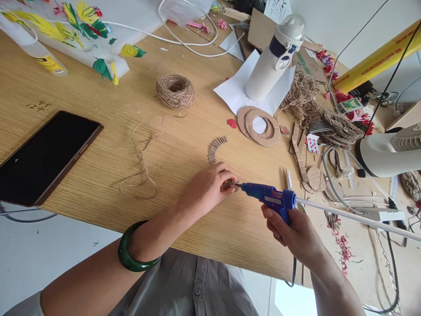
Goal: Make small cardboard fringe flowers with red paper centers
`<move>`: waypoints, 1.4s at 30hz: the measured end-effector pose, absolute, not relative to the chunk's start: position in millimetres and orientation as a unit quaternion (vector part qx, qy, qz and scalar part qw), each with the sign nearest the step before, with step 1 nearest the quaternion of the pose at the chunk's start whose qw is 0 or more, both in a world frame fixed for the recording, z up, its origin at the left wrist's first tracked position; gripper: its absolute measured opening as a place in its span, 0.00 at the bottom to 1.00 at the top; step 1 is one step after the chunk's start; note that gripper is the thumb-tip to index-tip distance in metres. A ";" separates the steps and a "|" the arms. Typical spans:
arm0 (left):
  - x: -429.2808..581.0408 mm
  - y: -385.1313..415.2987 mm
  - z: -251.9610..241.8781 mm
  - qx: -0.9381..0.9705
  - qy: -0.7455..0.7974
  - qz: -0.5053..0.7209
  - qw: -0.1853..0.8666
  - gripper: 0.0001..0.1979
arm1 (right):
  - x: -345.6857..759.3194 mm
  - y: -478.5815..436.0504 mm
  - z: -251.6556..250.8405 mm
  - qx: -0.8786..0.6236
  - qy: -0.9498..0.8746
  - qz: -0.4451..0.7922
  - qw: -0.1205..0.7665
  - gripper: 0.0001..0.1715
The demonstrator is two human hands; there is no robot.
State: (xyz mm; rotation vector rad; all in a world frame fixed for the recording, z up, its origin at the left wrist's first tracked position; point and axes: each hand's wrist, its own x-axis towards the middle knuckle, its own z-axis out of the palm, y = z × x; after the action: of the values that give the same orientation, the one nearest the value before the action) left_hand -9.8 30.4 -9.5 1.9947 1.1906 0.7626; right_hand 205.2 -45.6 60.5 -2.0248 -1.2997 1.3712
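Note:
Pinched in the fingers of my left hand [210, 184] is a small round rosette of corrugated cardboard [234, 185], partly hidden by the fingers. My right hand [292, 230] is wrapped around the handle of a blue hot glue gun [269, 196]. The gun's nozzle points left and meets the rosette near its middle. A long clear glue stick [355, 217] sticks out of the gun's back end. Just beyond my left hand, a curved strip of ridged cardboard [215, 149] lies on the wooden table [184, 153].
A twine ball [175, 91] with a loose strand lies ahead; a tablet [46, 156] is at left. Cardboard rings [263, 127], a white bottle [269, 66] on paper, scissors [288, 180] and a white fan [391, 149] stand or lie right. Cables cross the right side.

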 end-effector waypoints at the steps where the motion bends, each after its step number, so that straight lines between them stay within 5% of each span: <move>1: -9.8 30.4 -9.2 0.766 0.458 0.294 0.342 0.07 | 205.6 -45.4 60.2 -0.719 -0.461 0.486 0.185 0.27; 42: -9.8 30.9 -8.7 0.766 0.457 0.294 0.343 0.07 | 203.9 -47.1 57.1 -0.736 -0.506 0.426 0.145 0.30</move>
State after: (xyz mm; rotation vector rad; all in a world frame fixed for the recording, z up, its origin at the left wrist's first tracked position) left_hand -9.8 30.9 -8.7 1.9914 1.1870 0.7637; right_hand 203.9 -47.1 57.1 -2.1219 -1.4572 1.2270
